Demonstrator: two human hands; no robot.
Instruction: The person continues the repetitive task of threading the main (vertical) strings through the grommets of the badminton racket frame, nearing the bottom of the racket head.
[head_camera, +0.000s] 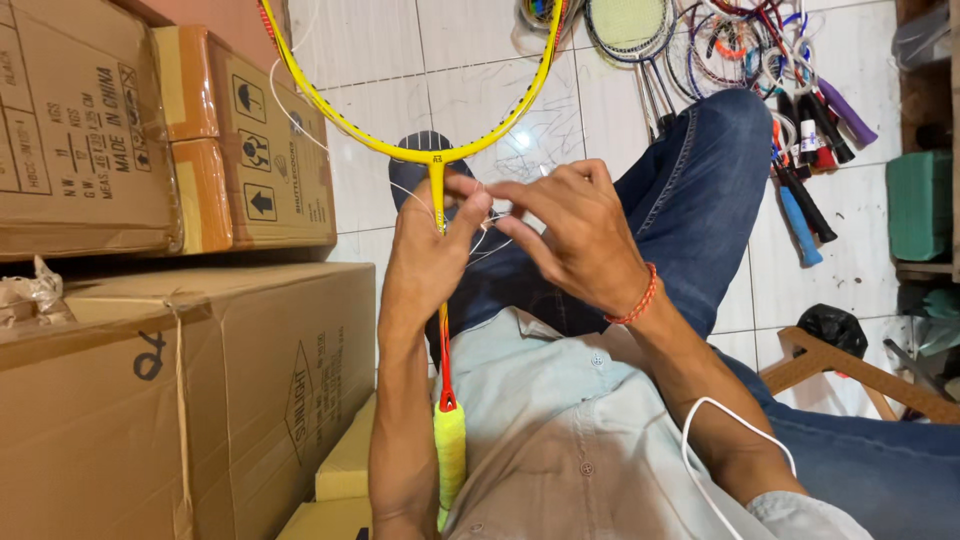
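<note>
A yellow badminton racket (440, 155) lies along my lap, its unstrung head pointing away and its yellow-wrapped grip (450, 450) near my shirt. My left hand (425, 255) is wrapped around the shaft just below the head. My right hand (570, 235), with a red bead bracelet at the wrist, pinches a thin white string (490, 215) beside the left thumb. Loose string curls off the frame (285, 110), and another loop of white cord (720, 420) hangs over my right forearm.
Stacked cardboard cartons (170, 130) and a larger one (200, 400) stand close on the left. A pile of rackets (790, 110) lies on the white tiled floor at upper right. A green box (920, 205), a black bag (830, 325) and a wooden frame (860, 375) sit at right.
</note>
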